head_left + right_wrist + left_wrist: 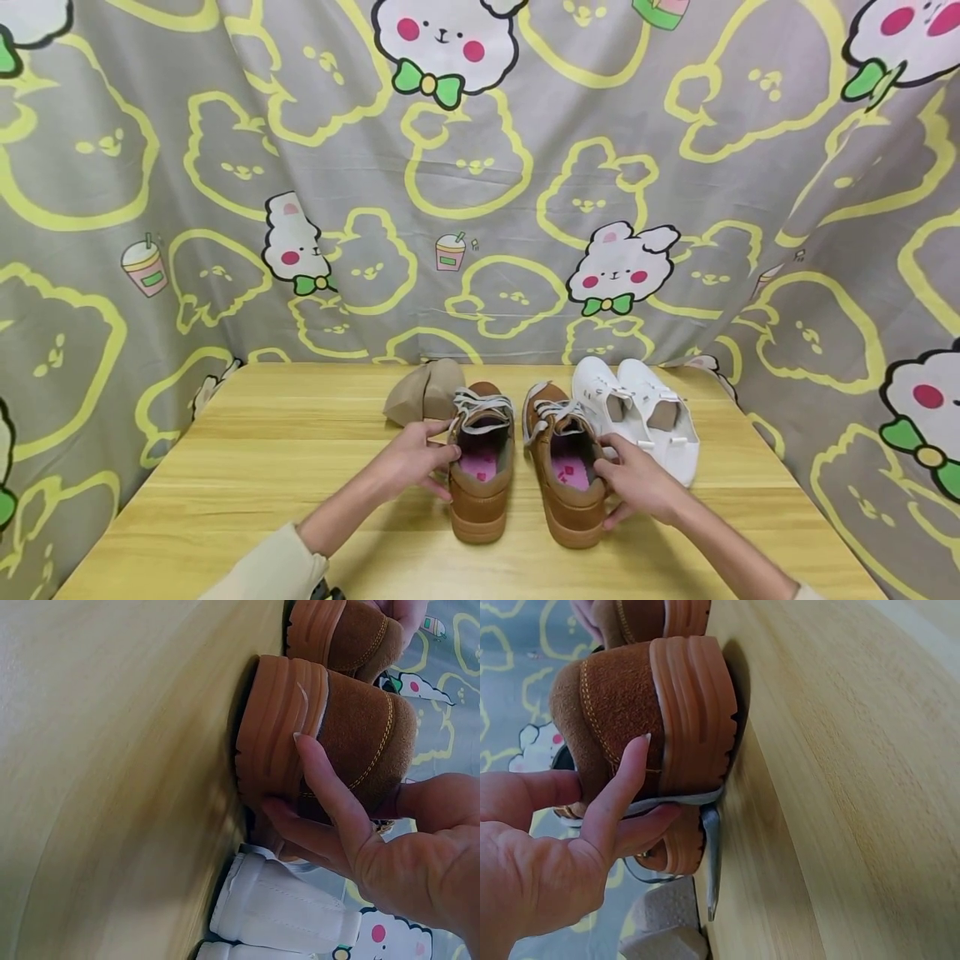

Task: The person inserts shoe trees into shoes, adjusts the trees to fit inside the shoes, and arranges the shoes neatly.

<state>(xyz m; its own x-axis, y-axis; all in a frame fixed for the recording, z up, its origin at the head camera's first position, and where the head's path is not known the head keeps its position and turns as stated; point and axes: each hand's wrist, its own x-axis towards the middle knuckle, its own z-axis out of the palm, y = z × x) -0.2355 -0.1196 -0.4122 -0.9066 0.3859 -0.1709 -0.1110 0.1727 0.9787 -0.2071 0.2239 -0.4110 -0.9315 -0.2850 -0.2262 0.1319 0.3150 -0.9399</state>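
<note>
Two brown suede lace-up shoes stand side by side on the wooden table, heels facing me, with grey laces and pink insoles. My left hand [416,458] grips the left shoe [480,504] by its outer side, thumb over the collar and fingers along the outside. In the left wrist view, a loose grey shoelace [712,862] hangs beside the sole, below the fingers. My right hand [637,479] holds the right shoe [576,517] in a mirrored way, thumb at the collar. The right wrist view shows its fingers against the suede and thick sole [281,727].
A pair of white shoes [678,450] stands close to the right of the brown pair, near my right hand. Beige objects [427,392], their kind unclear, sit behind my left hand. A patterned grey curtain [495,192] encloses the back and sides of the wooden table [300,425].
</note>
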